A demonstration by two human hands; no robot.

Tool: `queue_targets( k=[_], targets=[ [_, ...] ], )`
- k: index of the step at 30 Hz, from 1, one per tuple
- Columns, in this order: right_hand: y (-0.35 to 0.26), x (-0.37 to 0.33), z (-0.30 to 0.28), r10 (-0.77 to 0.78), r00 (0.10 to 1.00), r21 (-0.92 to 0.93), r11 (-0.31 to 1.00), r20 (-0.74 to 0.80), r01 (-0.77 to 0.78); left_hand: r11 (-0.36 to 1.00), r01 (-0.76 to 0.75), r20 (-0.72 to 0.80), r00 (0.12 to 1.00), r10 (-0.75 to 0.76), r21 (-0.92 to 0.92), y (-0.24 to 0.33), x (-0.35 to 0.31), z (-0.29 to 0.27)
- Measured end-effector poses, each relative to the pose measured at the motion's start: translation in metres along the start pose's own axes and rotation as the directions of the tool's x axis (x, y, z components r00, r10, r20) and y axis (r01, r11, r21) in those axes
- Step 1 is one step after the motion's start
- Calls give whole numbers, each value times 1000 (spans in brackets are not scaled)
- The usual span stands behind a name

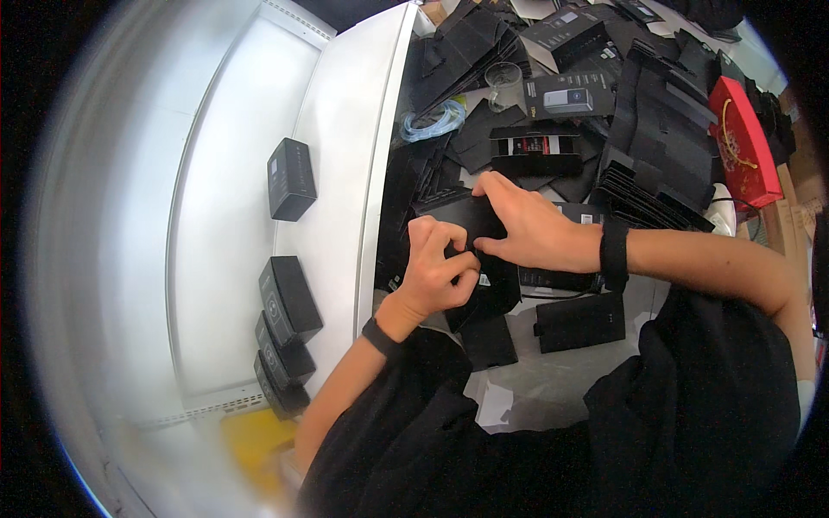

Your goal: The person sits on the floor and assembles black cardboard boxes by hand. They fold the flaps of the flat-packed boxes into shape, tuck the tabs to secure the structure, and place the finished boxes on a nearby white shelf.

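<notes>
Folding a black carton

Our left hand (439, 272) and right hand (527, 229) both grip the half-formed black carton (471, 220); four finished boxes (289, 298) wait beside us, flat blanks (656, 112) remain.

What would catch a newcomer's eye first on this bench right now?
Probably the two hands at centre: the left hand and right hand both grip a black box over a table heaped with flat black cartons. Next, the bright red box at the far right stands out against all that black. On the white shelf to the left, finished black boxes sit in a row.
</notes>
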State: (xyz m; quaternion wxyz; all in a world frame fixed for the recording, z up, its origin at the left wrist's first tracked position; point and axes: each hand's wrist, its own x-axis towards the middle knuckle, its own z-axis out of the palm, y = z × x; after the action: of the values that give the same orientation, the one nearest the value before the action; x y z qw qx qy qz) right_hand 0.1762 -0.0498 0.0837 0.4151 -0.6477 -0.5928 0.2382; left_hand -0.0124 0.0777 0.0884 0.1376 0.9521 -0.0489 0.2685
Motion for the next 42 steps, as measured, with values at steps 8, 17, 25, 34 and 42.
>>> queue_targets(
  k=[8, 17, 25, 34, 42],
  targets=[
    [11, -14, 16, -110, 988, 158, 979, -111, 127, 1000, 5, 8, 1000, -5, -23, 1, 1, 0],
    [17, -22, 5, -166, 984, 413, 902, 57, 128, 997, 55, -44, 997, -57, -58, -5, 0, -6],
    [15, -21, 9, -173, 984, 285, 946, 44, 154, 995, 49, -42, 998, -53, -91, -8, 1, -4],
    [2, -22, 26, 99, 992, 443, 887, 84, -126, 990, 62, -11, 998, -64, -129, -10, -2, 0],
    [27, -18, 34, 70, 997, 382, 921, 36, -78, 972, 110, -48, 991, -123, -206, -9, 5, -2]
  ],
)
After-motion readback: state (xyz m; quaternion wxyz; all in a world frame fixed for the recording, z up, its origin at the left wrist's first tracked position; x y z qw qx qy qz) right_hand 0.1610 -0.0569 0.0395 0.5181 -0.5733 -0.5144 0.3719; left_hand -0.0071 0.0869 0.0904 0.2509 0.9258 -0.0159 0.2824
